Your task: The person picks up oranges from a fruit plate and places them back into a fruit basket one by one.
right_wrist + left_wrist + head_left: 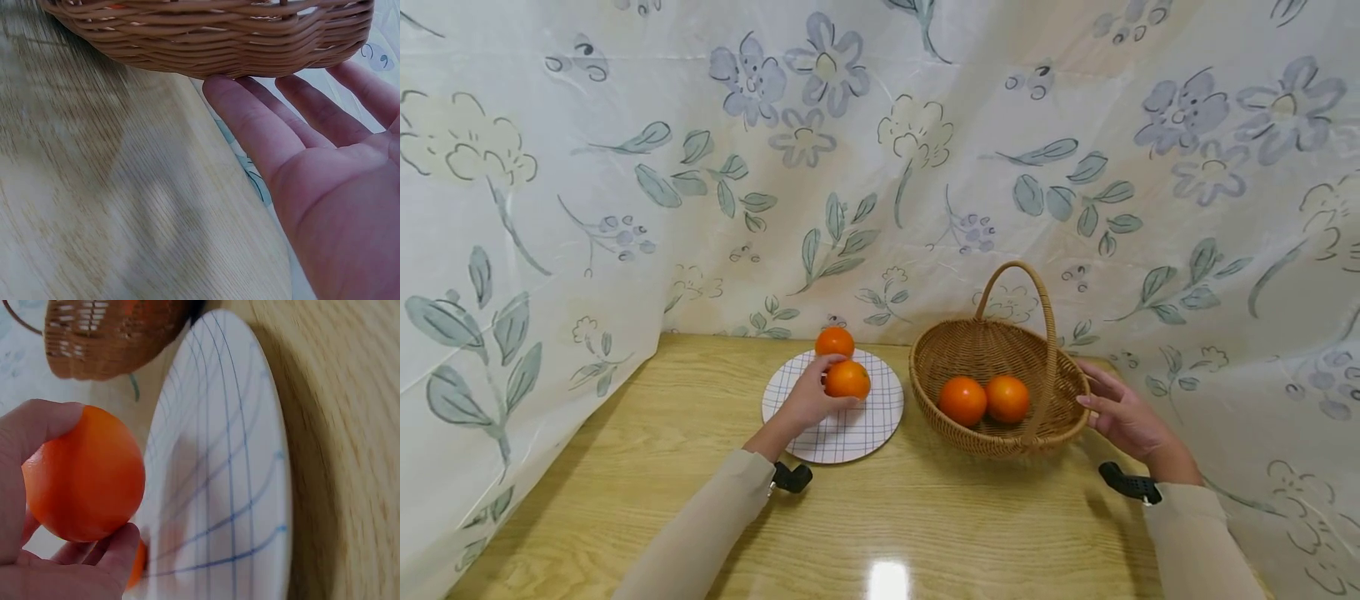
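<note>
My left hand grips an orange, thumb on one side and fingers on the other. In the left wrist view this orange is held at the face of a round white plate with a blue grid. A second orange sits at the plate's far edge, partly hidden by the first. To the right, my right hand touches the side of a wicker basket. Its fingers extend, their tips against the outer weave.
Two oranges, a left one and a right one, lie side by side in the basket under its tall arched handle. Plate and basket stand on a wooden table. A floral curtain hangs behind and along both sides.
</note>
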Demonstrator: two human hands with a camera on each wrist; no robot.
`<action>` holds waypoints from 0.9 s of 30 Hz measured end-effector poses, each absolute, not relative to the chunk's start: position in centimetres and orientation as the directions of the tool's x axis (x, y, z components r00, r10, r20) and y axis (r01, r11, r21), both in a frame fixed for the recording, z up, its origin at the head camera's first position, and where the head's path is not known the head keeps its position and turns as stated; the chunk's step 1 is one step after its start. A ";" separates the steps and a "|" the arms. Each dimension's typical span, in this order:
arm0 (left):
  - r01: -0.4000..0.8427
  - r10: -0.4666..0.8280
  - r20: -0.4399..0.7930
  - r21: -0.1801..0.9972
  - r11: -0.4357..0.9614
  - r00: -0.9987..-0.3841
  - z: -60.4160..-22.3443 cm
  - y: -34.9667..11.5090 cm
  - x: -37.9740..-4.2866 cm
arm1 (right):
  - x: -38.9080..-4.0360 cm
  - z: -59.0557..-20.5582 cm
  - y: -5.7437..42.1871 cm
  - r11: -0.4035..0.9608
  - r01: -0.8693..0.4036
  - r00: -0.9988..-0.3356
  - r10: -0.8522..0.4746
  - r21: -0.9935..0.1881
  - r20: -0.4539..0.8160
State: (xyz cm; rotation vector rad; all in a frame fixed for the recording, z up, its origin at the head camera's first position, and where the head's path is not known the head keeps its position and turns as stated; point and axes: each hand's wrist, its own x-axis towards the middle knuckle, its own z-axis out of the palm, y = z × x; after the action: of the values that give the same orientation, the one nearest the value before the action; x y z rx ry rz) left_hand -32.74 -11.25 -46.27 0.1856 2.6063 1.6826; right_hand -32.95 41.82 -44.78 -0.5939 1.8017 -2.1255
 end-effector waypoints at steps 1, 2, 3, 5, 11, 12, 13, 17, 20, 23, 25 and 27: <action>0.085 0.122 0.039 0.912 0.402 -0.992 -46.1 -11.2 -32.6 | -33.0 -44.8 41.8 -0.175 -0.040 -0.873 -0.473 -0.984 0.120; 0.089 0.127 0.042 0.914 0.396 -0.991 -46.0 -11.1 -32.5 | -33.0 -44.8 41.8 -0.174 -0.040 -0.872 -0.474 -0.984 0.119; 0.094 0.132 0.046 0.916 0.390 -0.990 -45.8 -11.0 -32.4 | -33.0 -44.8 41.8 -0.172 -0.041 -0.873 -0.474 -0.984 0.119; 0.107 0.142 0.056 0.918 0.382 -0.988 -45.3 -10.8 -32.2 | -33.1 -44.8 41.8 -0.160 -0.044 -0.876 -0.469 -0.986 0.115; 0.155 0.179 0.090 0.908 0.389 -0.980 -43.9 -10.2 -31.6 | -33.2 -44.8 41.8 -0.148 -0.044 -0.880 -0.462 -0.988 0.108; 0.164 0.187 0.096 0.906 0.390 -0.978 -43.7 -10.1 -31.5 | -33.2 -44.8 41.8 -0.151 -0.043 -0.879 -0.463 -0.988 0.109; 0.169 0.195 0.099 0.906 0.387 -0.976 -43.5 -10.0 -31.4 | -33.2 -44.9 41.8 -0.151 -0.042 -0.879 -0.465 -0.988 0.108; 0.194 0.218 0.117 0.906 0.377 -0.969 -42.5 -9.5 -31.0 | -33.2 -44.9 41.9 -0.148 -0.043 -0.879 -0.464 -0.988 0.108; 0.204 0.232 0.123 0.908 0.366 -0.965 -41.8 -9.0 -30.8 | -33.1 -44.9 41.9 -0.143 -0.043 -0.881 -0.461 -0.989 0.105; 0.221 0.252 0.133 0.906 0.361 -0.958 -41.0 -8.4 -30.6 | -33.1 -44.9 41.9 -0.148 -0.040 -0.882 -0.459 -0.988 0.105; 0.233 0.267 0.141 0.905 0.355 -0.953 -40.4 -7.9 -30.5 | -33.1 -44.9 41.8 -0.156 -0.038 -0.883 -0.457 -0.987 0.106; 0.243 0.275 0.147 0.902 0.358 -0.950 -39.8 -7.5 -30.5 | -33.0 -44.9 41.8 -0.165 -0.039 -0.881 -0.460 -0.986 0.111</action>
State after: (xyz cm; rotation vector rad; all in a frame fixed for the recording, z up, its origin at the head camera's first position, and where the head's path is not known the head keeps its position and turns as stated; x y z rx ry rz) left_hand -30.53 -7.50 -39.80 0.4893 2.5645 1.6949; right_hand -33.05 41.83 -44.87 -0.5707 1.8178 -2.1258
